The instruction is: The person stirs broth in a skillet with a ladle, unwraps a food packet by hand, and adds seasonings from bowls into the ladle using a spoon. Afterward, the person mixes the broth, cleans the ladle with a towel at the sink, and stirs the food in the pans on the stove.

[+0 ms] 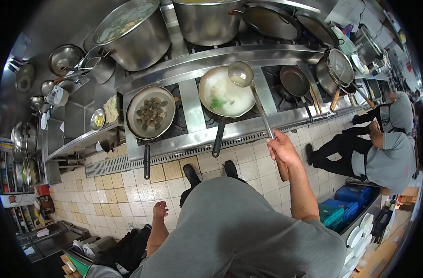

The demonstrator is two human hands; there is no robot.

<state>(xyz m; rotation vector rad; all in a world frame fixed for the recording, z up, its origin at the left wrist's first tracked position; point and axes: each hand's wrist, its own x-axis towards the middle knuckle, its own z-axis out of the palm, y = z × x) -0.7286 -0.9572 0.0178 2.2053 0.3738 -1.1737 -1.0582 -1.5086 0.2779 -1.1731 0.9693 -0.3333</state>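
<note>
ladle (241,74) over the frothing pan (219,137)

the right hand (284,149) grips the ladle's handle, bowl above the pan's far right rim. left hand (160,210) (seemingly empty) hangs near left, loosely curled. likely step: ladling; next move calls for a level bowl.

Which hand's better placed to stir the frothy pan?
Right hand, probably: it grips the ladle, whose bowl is over the frothy pan. The left hand hangs low, away from the stove.

A steel stove (193,103) bears a shellfish pan (133,104) and a foamy pan (203,90).
</note>
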